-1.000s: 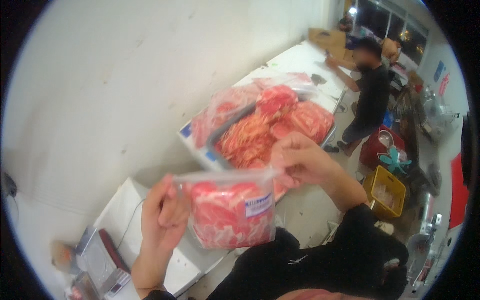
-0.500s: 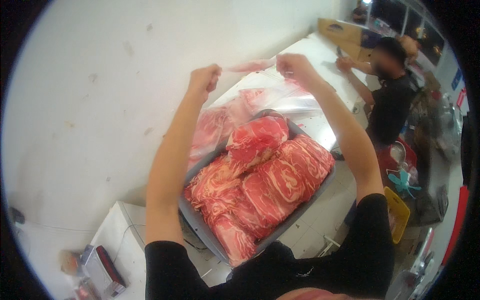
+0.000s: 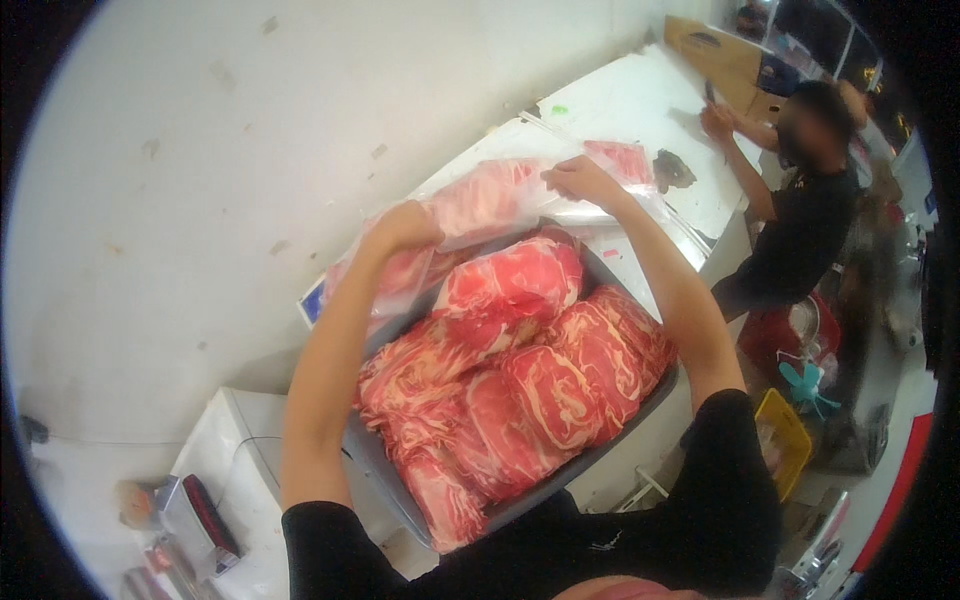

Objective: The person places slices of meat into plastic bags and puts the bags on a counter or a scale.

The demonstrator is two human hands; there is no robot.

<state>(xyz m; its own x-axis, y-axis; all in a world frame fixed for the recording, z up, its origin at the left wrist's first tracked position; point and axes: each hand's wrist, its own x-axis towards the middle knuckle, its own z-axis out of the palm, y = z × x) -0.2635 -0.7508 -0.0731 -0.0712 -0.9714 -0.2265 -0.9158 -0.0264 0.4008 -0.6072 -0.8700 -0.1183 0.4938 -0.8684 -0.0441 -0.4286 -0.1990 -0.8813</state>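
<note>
Rolls of thin-sliced, red-and-white marbled meat [image 3: 510, 390] fill a grey rectangular plastic tray [image 3: 600, 455] closest to the person, packed side by side so none unrolls. The tray sits on the white worktop [image 3: 620, 100], tight against the body, which keeps the supply within easy reach. Left of it, lower down, a white appliance [image 3: 240, 450] carries a small red-and-black device [image 3: 205, 510].

Beyond the tray, both arms stretch forward. The left hand [image 3: 405, 228] presses down, fingers curled, on one end of a clear plastic bag of sliced meat [image 3: 480, 200]; the right hand [image 3: 580, 180] pinches the bag's other end. Held at both ends, the bag lies flat on a stack of similar filled bags [image 3: 380, 275] beside the pale wall [image 3: 200, 150]. Another flat bag of meat [image 3: 625, 160] lies just past the right hand.

Farther along the worktop, a second person in a black shirt [image 3: 800, 230] works with a hand [image 3: 715, 122] on the surface near a brown cardboard box [image 3: 720, 55].
</note>
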